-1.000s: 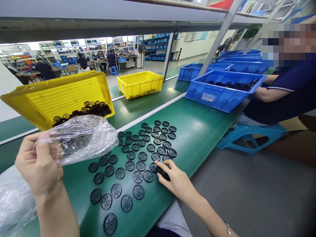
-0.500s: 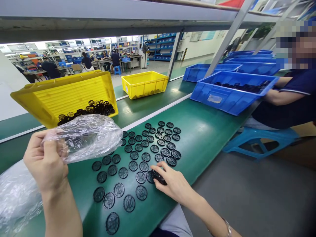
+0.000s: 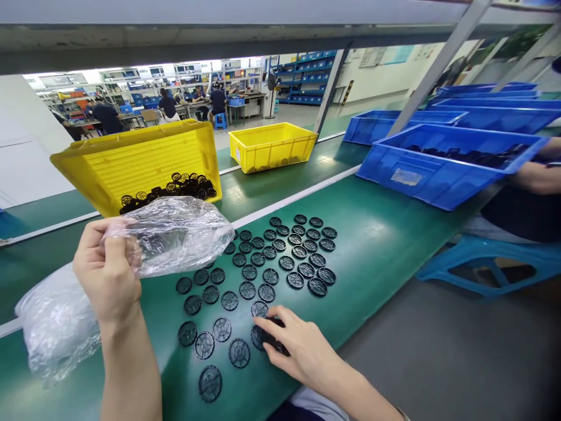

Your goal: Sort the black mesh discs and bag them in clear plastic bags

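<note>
My left hand (image 3: 109,266) is closed on the gathered edge of a clear plastic bag (image 3: 188,234), raised above the green work surface (image 3: 372,234). The bag puffs out to the right. In my right hand (image 3: 302,351) is a short stack of round black spoked discs (image 3: 277,336), gripped between thumb and fingers and partly covered by them. The fingertips meet another black disc (image 3: 258,337) lying flat on the surface. Many like it are spread in loose rows ahead, one (image 3: 210,383) lying nearest me.
A tilted yellow bin (image 3: 131,158) holds a heap of black discs. A second yellow bin (image 3: 272,146) stands behind. A filled plastic bag (image 3: 61,321) lies left. On the right, a person's arm (image 3: 537,175) reaches a blue bin (image 3: 421,175) of black parts, above a blue stool (image 3: 482,263).
My right hand has moved nearer to me, to another disc; the disc formerly at its fingertips is off the surface. The left hand keeps hold of the bag. The view has swung slightly left.
</note>
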`<state>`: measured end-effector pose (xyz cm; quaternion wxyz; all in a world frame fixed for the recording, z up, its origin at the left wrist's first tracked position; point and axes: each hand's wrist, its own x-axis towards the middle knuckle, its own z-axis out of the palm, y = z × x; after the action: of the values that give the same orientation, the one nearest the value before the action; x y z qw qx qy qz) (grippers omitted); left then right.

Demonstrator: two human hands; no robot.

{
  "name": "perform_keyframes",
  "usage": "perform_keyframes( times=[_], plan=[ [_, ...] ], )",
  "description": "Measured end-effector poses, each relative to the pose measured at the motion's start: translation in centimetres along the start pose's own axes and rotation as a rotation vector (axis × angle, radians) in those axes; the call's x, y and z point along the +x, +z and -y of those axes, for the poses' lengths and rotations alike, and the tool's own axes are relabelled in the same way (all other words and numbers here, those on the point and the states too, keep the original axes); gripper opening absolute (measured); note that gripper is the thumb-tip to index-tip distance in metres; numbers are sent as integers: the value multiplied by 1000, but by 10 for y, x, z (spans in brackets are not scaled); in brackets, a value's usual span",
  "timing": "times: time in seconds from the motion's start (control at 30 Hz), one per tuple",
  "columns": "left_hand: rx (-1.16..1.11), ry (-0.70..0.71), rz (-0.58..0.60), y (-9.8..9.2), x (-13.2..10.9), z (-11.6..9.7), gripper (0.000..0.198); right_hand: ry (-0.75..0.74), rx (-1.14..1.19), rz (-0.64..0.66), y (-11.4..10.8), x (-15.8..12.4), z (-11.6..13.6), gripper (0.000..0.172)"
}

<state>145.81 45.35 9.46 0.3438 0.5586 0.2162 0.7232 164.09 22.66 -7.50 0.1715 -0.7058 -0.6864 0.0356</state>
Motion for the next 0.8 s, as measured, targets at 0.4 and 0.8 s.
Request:
perform_keyframes(
  times=[0.4, 0.8],
  plan=[
    [71, -123, 182, -3, -9, -3, 16, -78, -203, 103, 19, 4, 19, 37],
    [366, -105, 496, 8, -34, -26, 10, -125, 332, -169, -137, 54, 63, 35]
  ],
)
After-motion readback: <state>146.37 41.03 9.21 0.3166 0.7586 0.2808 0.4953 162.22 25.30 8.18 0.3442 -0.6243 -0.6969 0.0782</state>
